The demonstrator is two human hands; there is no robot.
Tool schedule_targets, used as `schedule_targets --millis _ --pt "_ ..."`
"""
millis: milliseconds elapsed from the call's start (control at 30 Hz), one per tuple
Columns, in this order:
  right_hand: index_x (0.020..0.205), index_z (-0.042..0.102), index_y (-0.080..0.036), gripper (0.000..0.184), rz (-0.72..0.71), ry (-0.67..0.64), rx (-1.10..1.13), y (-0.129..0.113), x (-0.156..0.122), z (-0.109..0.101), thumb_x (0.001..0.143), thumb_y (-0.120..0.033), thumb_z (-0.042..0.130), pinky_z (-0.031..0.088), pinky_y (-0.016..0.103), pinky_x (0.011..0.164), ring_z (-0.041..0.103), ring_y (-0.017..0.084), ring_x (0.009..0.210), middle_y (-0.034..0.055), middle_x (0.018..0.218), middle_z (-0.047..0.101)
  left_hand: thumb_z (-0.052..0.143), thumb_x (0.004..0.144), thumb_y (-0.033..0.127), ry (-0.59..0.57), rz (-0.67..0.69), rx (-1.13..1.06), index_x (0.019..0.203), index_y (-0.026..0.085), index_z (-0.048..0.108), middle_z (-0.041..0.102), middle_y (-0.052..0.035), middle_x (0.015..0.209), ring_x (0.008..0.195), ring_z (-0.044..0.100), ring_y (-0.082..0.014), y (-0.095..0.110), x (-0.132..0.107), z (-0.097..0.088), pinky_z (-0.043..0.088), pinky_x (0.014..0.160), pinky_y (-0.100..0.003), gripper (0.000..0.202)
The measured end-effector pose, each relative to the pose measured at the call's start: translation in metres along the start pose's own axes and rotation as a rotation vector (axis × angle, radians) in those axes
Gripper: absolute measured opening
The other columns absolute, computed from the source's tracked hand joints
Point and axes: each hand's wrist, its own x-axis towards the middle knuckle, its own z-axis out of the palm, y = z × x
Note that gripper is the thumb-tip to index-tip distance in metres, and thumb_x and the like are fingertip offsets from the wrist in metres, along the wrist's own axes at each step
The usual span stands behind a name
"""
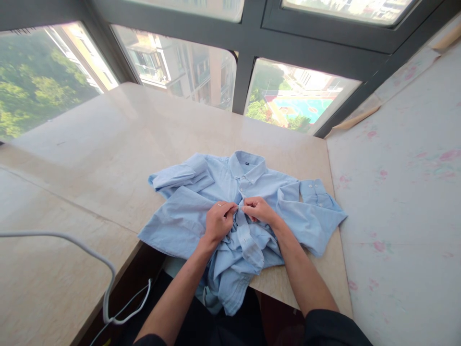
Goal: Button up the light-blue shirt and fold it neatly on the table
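A light blue button-up shirt [194,216] lies front side up on a stone-like ledge, its collar pointing away from me and its sleeves folded to either side. The lower front is bunched and hangs over the near edge. My left hand [219,220] pinches the left edge of the front opening, fingertips closed on the cloth. Just beside it, my right hand [260,210] is closed on the button strip at mid-chest. The fingertips of both hands nearly meet. Buttons show near the collar; whatever sits right between my fingers is too small to make out.
The pale ledge [118,144] runs up to grey-framed windows [248,81] at the back. A white cable [90,252] loops over its front edge at left. A wall with flowered paper [396,202] closes off the right side.
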Motion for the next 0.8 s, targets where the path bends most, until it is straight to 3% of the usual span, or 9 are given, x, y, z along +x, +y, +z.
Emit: schedule_targets --millis 233,467,667,800 --pt "0.061 0.047 -0.021 0.026 0.101 -0.038 -0.082 -0.006 0.000 0.000 0.081 -0.034 0.056 0.034 0.018 0.035 0.049 0.009 0.037 -0.0060 0.046 0.053 0.051 0.091 0.019 0.010 -0.017 -0.075 0.084 0.021 0.070 0.071 -0.0029 0.078 0.075 0.062 -0.0166 -0.002 0.002 -0.002 0.048 0.073 -0.029 0.020" --pt "0.067 0.055 -0.020 0.019 0.086 0.078 -0.164 -0.001 0.004 0.010 0.082 -0.032 0.056 0.032 0.017 0.032 0.050 0.008 0.034 -0.0056 0.049 0.057 0.055 0.088 0.023 0.014 -0.102 -0.203 0.083 0.021 0.072 0.071 -0.0015 0.079 0.074 0.063 -0.0160 0.000 0.005 -0.005 0.048 0.072 -0.028 0.018" --pt "0.059 0.047 -0.021 0.027 0.074 -0.027 0.085 0.006 0.000 -0.004 0.076 -0.038 0.060 0.034 0.017 0.036 0.045 0.007 0.035 -0.0057 0.045 0.054 0.056 0.087 0.030 0.103 -0.272 -0.368 0.085 0.019 0.068 0.067 -0.0007 0.077 0.071 0.059 -0.0139 -0.001 0.005 -0.006 0.047 0.067 -0.024 0.016" --pt "0.053 0.040 -0.022 0.032 0.070 -0.007 0.317 0.012 -0.002 -0.017 0.066 -0.042 0.062 0.026 0.019 0.035 0.033 0.006 0.034 -0.0078 0.037 0.039 0.055 0.086 0.032 0.140 -0.325 -0.400 0.085 0.020 0.065 0.063 0.0005 0.074 0.066 0.056 -0.0122 -0.003 0.003 -0.005 0.045 0.062 -0.022 0.016"
